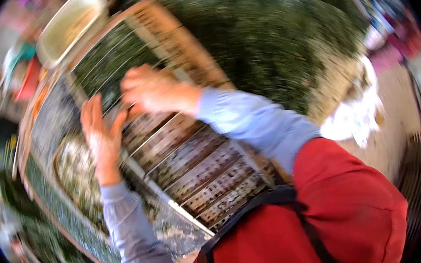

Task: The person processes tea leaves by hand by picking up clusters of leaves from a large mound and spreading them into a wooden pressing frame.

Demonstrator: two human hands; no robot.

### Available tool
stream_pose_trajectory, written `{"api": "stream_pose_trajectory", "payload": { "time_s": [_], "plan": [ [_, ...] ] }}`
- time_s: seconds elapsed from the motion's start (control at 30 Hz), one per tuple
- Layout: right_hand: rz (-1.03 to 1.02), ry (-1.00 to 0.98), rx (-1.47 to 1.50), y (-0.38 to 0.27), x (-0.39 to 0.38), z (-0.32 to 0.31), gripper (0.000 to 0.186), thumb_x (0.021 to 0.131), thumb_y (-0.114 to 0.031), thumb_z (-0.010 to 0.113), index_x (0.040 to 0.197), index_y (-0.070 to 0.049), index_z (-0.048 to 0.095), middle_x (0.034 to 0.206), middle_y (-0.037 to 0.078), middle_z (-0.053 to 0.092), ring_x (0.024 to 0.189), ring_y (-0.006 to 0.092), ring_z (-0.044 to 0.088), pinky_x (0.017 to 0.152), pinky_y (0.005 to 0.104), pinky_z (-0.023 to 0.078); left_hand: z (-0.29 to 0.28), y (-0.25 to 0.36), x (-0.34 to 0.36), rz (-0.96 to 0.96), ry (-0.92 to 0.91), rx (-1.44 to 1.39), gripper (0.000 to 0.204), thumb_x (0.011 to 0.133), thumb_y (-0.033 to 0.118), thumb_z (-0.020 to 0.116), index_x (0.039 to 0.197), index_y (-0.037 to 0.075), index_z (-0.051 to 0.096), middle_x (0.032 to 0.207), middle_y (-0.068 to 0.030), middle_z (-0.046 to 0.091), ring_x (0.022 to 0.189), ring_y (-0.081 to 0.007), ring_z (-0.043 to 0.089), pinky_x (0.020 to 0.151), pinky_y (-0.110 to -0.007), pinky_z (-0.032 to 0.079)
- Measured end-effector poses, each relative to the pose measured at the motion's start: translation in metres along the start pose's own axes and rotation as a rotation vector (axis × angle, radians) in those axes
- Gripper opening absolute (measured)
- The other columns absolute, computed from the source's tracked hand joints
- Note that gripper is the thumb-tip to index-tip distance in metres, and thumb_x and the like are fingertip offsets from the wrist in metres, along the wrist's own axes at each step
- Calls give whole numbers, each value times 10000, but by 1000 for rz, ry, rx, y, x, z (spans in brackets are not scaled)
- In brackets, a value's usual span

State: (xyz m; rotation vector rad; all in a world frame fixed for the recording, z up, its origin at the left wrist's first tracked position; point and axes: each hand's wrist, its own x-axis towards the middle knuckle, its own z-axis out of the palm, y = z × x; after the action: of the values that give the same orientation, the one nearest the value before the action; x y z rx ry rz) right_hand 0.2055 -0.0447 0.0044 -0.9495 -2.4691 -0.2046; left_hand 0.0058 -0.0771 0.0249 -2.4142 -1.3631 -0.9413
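Red cloth garment [261, 238] lies near; beyond, the wide-spread left hand [100, 137] and curled right hand [158, 90], its hold unclear, could scrape on the rectangular pale-edged slatted rack [188, 166] if hurried.

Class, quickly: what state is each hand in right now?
Left hand: open, fingers extended, thumb apart.
Right hand: fingers curled; blur hides whether it holds anything.

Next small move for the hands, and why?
Probably ease the right hand toward the nearer brown, holed rows: those look mostly bare, the far rows look covered in green, and the left hand is near the boundary.
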Motion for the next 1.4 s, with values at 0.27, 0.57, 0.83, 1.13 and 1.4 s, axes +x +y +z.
{"api": "stream_pose_trajectory", "payload": {
  "time_s": [0.27, 0.57, 0.83, 1.13, 1.4],
  "plan": [
    [156, 322, 636, 25, -20, 2, 528, 709, -153, 719, 1188, -76, 512, 1307, 106, 370, 1256, 307, 351, 1050, 425, 358, 55, -17, -5, -22, -250, 257, 793, 852, 628, 407, 1381, 43, 327, 1414, -137, 354, 1336, -315, 276, 1075, -469, 222],
    [1467, -46, 80, 155, -317, -74, 1137, 548, -579, 798, 1436, -195, 201, 1465, 230, 124, 1340, 451, 108, 1022, 589, 260, 58, -13, -8, -33, -221, 258, 760, 839, 587, 479, 1344, 28, 383, 1404, -122, 379, 1326, -299, 304, 1078, -455, 238],
    [1220, -569, 23, 98, -260, -61, 552, 724, -299, 733, 1230, -193, 540, 1371, 69, 324, 1159, 415, 398, 877, 501, 470, 62, -20, -8, -46, -251, 263, 754, 836, 578, 497, 1351, 40, 379, 1405, -112, 378, 1332, -290, 294, 1087, -438, 219],
    [785, -96, -134, 76, -272, -137, 335, 663, -139, 746, 984, -147, 649, 1192, 26, 486, 978, 292, 532, 803, 409, 513, 50, 26, 12, -61, -173, -27, 688, 904, 560, 360, 1345, 34, 401, 1382, -158, 403, 1311, -296, 335, 1096, -429, 196],
    [571, 275, 192, 88, -239, -215, 233, 609, -99, 707, 838, -73, 669, 1098, 106, 593, 763, 242, 635, 692, 348, 523, 68, 238, 130, -270, -301, -1373, 868, 886, 670, 120, 1384, -20, 286, 1334, -171, 458, 1296, -287, 354, 1123, -372, 125]
  ]
}}
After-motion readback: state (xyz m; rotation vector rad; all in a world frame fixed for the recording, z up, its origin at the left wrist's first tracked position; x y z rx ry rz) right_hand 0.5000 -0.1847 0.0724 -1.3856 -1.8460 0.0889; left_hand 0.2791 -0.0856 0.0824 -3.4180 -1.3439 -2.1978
